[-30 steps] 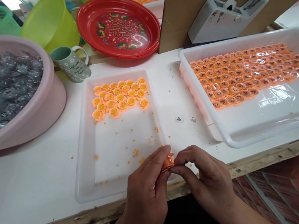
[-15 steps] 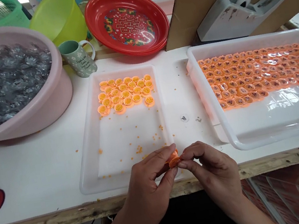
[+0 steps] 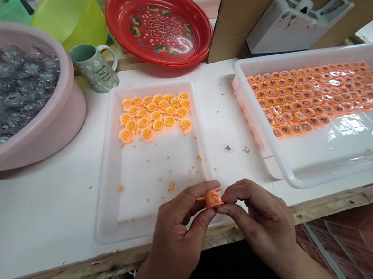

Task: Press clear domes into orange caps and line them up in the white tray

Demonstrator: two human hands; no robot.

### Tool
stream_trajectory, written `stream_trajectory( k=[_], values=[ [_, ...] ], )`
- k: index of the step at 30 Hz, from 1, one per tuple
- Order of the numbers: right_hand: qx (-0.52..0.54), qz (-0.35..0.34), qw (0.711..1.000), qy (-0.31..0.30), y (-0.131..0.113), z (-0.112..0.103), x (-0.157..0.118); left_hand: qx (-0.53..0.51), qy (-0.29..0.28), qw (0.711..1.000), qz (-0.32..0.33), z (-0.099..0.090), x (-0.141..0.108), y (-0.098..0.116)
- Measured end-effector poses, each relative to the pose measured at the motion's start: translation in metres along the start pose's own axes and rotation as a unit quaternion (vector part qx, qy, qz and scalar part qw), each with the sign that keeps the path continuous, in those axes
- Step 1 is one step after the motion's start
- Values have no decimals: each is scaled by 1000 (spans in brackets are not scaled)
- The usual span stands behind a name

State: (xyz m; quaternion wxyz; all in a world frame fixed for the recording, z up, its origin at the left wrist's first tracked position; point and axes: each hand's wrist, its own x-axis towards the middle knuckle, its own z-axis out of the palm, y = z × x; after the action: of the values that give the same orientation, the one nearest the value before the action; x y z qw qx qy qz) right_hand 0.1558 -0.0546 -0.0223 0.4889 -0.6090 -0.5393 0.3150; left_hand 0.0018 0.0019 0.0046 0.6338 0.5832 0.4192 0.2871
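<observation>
Between my hands, over the front edge of the left tray, is a small orange toy cup (image 3: 213, 198). It is tipped on its side, with its little handle facing me. My left hand (image 3: 182, 217) pinches the cup between thumb and fingers. The thumb and index finger of my right hand (image 3: 259, 211) close on its right side and lower rim. In the left white tray (image 3: 104, 192) stand several similar orange cups (image 3: 158, 125) holding yellow bits, and loose yellow bits lie scattered. The right white tray (image 3: 322, 173) holds rows of orange cups (image 3: 297, 115) with dark-printed discs on top.
A clear round disc (image 3: 228, 148) with a dark print lies between the trays. At left stands a pink tub (image 3: 74, 99) of shiny clear pieces. Behind are a green mug (image 3: 97, 71), a red tray (image 3: 117, 31) and a tape dispenser (image 3: 275, 30) against cardboard (image 3: 227, 41).
The orange cup has turned between my fingers, so its side and handle now show. Both hands have shifted slightly left in view, and the camera has moved a little.
</observation>
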Motion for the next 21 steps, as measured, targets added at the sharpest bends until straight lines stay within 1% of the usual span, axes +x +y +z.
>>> stream_trajectory(
  k=[3,7,12,16,18,21],
  values=[
    [-29,-52,998,7,-7,-1,1,0,1,1000,11,-1,-1,-1],
    [-27,-57,998,21,-13,-4,1,34,25,998,48,0,-5,-2],
    [-17,-58,998,27,-13,-4,-2,-25,48,997,55,6,-6,-5],
    [-17,-59,997,36,-11,-3,-3,-64,78,993,57,10,-7,-6],
    [-5,-62,997,39,-11,-3,-3,-63,69,994,60,11,-7,-6],
    [3,-69,997,44,-11,-2,-3,-28,43,996,70,10,-8,-5]
  ],
)
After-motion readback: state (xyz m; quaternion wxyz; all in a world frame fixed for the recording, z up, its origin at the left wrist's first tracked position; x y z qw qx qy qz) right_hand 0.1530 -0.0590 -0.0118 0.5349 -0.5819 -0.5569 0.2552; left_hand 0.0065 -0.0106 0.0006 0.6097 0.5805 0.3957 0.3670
